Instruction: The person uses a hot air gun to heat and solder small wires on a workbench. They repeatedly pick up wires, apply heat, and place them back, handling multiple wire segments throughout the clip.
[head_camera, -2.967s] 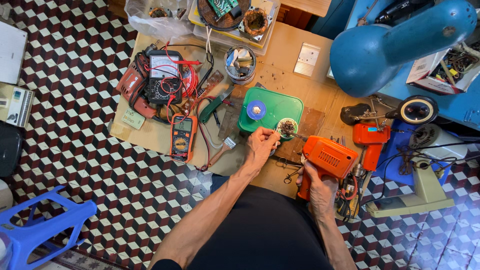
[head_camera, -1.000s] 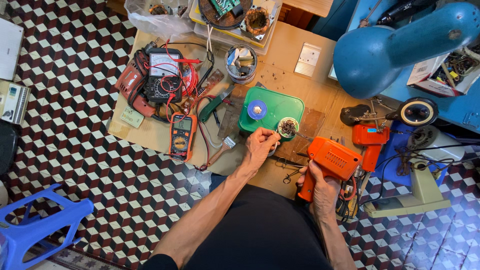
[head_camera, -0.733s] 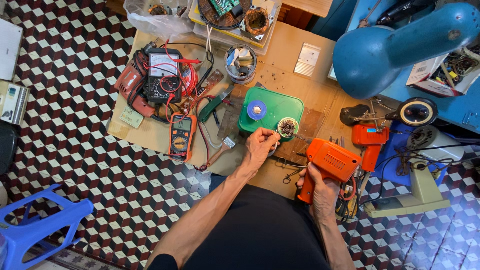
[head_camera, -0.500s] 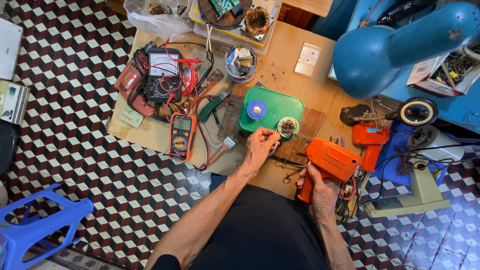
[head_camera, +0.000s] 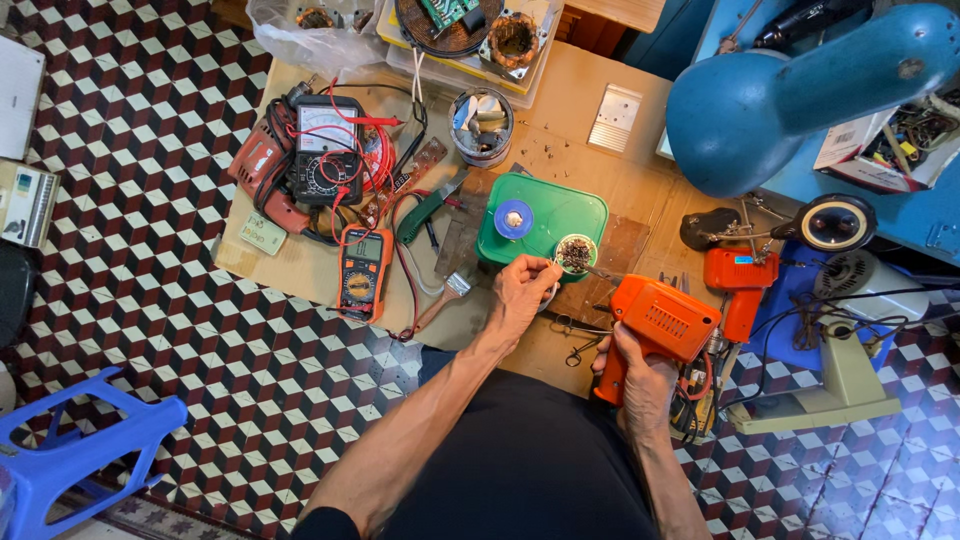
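A low wooden worktable (head_camera: 640, 190) stands on a checkered tile floor (head_camera: 130, 270). On it lie 2 multimeters, a black analog meter (head_camera: 325, 150) and an orange digital meter (head_camera: 363, 272), beside a red drill (head_camera: 258, 172). A green plastic box (head_camera: 545, 215), a small tin (head_camera: 482, 125), a paintbrush (head_camera: 440, 300) and what may be small scissors (head_camera: 572, 338) rest nearby.

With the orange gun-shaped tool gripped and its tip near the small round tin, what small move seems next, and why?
Probably ease the orange pistol-grip soldering gun in the right hand leftward: its tip points toward the small round tin, where the left hand pinches something thin.
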